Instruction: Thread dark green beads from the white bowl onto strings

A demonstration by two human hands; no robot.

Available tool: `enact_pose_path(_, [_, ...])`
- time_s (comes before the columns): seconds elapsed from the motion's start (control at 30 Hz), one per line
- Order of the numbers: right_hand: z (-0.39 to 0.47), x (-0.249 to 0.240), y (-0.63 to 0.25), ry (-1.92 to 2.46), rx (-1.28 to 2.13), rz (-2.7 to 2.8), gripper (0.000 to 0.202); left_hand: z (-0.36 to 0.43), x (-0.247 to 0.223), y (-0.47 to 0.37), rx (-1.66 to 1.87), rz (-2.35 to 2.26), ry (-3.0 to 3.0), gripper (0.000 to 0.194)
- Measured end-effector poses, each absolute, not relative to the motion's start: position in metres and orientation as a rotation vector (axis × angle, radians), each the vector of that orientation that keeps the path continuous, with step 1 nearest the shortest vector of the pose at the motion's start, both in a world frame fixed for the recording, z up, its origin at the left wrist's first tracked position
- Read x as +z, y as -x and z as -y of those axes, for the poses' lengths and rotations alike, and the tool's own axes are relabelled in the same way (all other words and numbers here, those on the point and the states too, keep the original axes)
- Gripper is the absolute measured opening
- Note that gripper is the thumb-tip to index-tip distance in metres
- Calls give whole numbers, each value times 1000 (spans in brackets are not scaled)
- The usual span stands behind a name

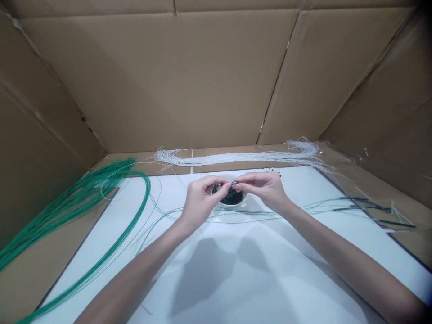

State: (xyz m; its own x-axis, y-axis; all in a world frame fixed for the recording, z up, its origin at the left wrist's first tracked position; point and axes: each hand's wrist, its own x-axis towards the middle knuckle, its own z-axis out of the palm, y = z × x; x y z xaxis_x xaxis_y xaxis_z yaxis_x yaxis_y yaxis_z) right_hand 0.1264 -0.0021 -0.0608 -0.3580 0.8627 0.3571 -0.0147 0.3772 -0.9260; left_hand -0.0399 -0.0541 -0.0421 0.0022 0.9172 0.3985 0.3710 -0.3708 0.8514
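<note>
Holding a tiny thin piece point(233, 182) with 2 bare hands, up over a white bowl point(232, 205). Pinching with the left hand point(203, 194), thumb and finger pressed close, with the other fingers curled. Pinching with the right hand point(265, 186) too, fingertips nearly touching the left ones. Too small and blurry to tell just what shape the thin piece has.

Down in the bowl, lots of little black bits point(231, 196). Just behind the right hand, a few loose dark specks point(272, 170) on the white tabletop point(216, 297).

Far over to the left, a big bunch of green strings point(141, 198), bent round in a curve. At the back, a long bunch of white strings point(236, 157) on brown cardboard point(216, 76). To the right, a few thin strings with black parts point(367, 205), lying past the tabletop's edge.
</note>
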Motion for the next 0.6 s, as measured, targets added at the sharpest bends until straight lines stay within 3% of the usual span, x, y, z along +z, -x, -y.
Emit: enact_pose_path(0.6, [1,-60,-128,745,1063,1759,14,53,-42,39,1349,-1341,-1756,13])
